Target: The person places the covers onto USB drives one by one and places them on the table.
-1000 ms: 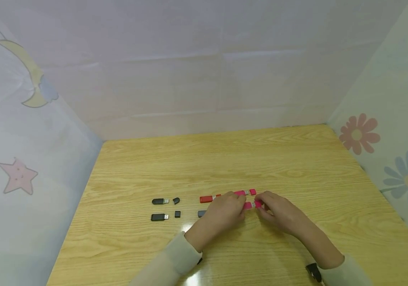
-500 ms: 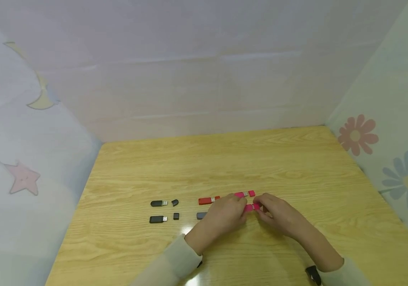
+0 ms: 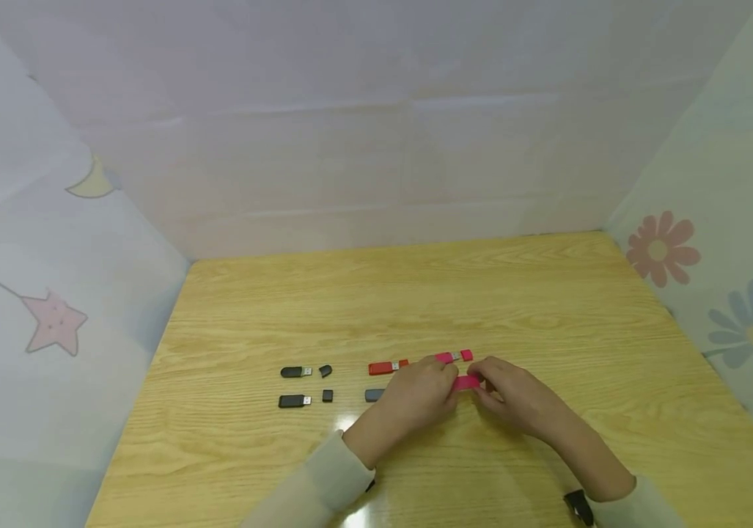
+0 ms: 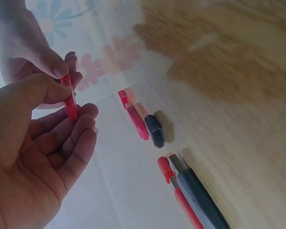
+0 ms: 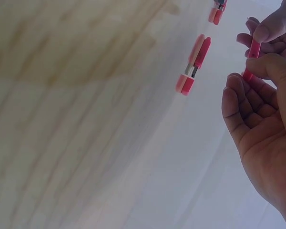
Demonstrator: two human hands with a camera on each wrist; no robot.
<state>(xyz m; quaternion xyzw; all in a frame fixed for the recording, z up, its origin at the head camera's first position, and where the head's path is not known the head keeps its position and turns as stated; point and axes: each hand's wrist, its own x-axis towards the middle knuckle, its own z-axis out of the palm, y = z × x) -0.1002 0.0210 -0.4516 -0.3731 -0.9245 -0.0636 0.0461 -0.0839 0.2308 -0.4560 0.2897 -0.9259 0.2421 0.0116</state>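
Both hands meet over the right middle of the table around a pink USB stick (image 3: 465, 383). My left hand (image 3: 419, 392) pinches its body between thumb and fingers. From the right, my right hand (image 3: 515, 392) pinches the pink cap end. Body and cap form one unbroken pink piece in the head view, with no metal plug showing. In the right wrist view, the stick (image 5: 251, 59) runs between both thumbs, its ends partly covered by fingers. Just beyond the hands lies another pink USB stick (image 3: 443, 358), plug bare, its pink cap (image 3: 466, 355) beside the plug.
A red USB stick (image 3: 380, 368) with its red cap (image 3: 404, 363) lies left of the hands. Nearer is a grey-blue stick (image 3: 373, 395), partly hidden by my left hand; a dark cap (image 4: 155, 131) sits off its plug. Two black sticks (image 3: 292, 372) with separate caps (image 3: 328, 395) lie farther left.
The metal plug between the held pink body and cap showed a second ago and is now covered. The cap has moved left onto the body; both hands stay in nearly the same place.
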